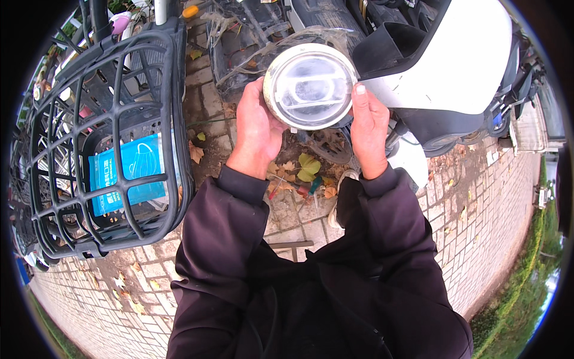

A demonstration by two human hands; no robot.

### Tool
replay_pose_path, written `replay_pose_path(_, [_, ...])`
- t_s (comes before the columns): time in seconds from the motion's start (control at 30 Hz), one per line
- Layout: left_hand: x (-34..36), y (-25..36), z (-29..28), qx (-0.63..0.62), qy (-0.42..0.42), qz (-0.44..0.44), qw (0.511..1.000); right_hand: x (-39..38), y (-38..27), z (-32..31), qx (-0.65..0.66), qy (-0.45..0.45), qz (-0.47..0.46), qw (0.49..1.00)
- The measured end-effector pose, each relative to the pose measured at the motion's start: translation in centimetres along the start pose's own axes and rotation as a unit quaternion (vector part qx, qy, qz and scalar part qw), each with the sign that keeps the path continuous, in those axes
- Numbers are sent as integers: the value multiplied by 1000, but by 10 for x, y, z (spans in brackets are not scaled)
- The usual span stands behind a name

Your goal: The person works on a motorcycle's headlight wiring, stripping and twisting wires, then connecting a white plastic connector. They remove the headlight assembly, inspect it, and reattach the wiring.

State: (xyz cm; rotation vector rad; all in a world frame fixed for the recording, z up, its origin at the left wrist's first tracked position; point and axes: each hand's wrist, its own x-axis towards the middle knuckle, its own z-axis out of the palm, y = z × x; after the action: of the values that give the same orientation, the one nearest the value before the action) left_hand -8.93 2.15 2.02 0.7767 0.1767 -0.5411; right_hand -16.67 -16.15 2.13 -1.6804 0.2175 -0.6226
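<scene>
Between my hands is a round lamp-like thing [311,90] with a clear face and a pale, worn rim. Its face is turned up toward me, and paler shapes show behind the clear cover. My left hand [258,128] is closed around its left side, the fingers mostly hidden beneath. On the opposite side my right hand [368,128] grips the rim, thumb up along the edge. Crumpled clear plastic film [230,72] lies behind it, over dark scooter parts. I cannot tell whether the round thing is attached to anything below.
A black basket [107,245] at left holds a blue mask packet [128,173]. The white panel of a scooter [460,66] stands close at right. Brick paving [478,197] with dry leaves [308,167] lies below, near my shoe [336,209]. Grass [520,287] borders the far right.
</scene>
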Motion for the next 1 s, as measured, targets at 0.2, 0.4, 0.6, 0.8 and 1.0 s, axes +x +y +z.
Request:
replay_pose_path(0.2, [0, -1, 1, -15, -10, 5, 1000, -1, 2, 2, 9, 1, 24, 1000])
replay_pose_path(0.4, [0, -1, 2, -15, 4, 6, 1000, 0, 3, 5, 42, -2, 33, 999])
replay_pose_path(0.6, [-1, -2, 2, 5, 12, 3, 1000, 2, 7, 7, 102, 9, 61, 993])
replay_pose_path(0.8, [0, -2, 0, 19, 7, 16, 1000, 3, 8, 8, 139, 0, 98, 985])
replay_pose_path(1.0, [-12, -6, 9, 121, -3, 93, 988, 4, 6, 12, 185, 17, 206, 961])
